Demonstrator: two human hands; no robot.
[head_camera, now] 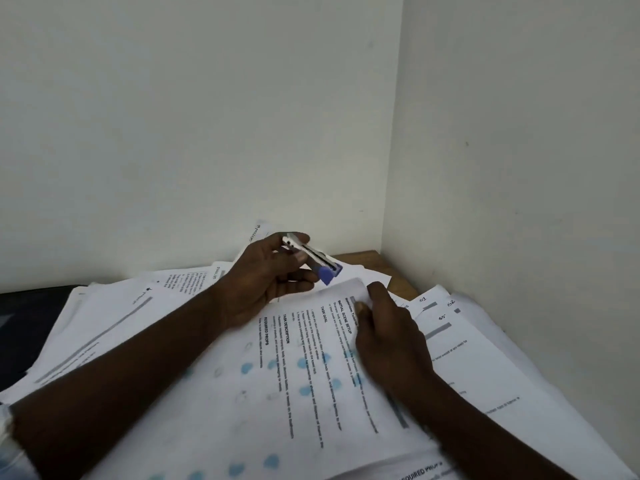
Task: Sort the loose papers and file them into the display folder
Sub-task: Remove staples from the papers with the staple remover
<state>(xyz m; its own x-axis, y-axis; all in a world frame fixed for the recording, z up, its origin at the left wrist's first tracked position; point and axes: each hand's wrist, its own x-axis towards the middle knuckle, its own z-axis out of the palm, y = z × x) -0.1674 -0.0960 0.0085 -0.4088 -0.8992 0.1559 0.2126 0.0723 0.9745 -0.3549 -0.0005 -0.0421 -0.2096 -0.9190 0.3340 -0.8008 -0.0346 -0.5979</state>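
My left hand grips a small stapler with a silver top and a blue front end, held just above the papers and pointing right. My right hand pinches the far corner of a printed sheet with black headings and faint blue spots, which lies on top of the heap. The stapler's blue nose is close to that corner, a little to its left. Several loose printed papers are spread over the whole desk beneath. No display folder can be made out.
The desk sits in a corner between two pale walls; a strip of its wooden top shows at the back right. More sheets with handwritten numbers lie on the right. A dark object sits at the left edge.
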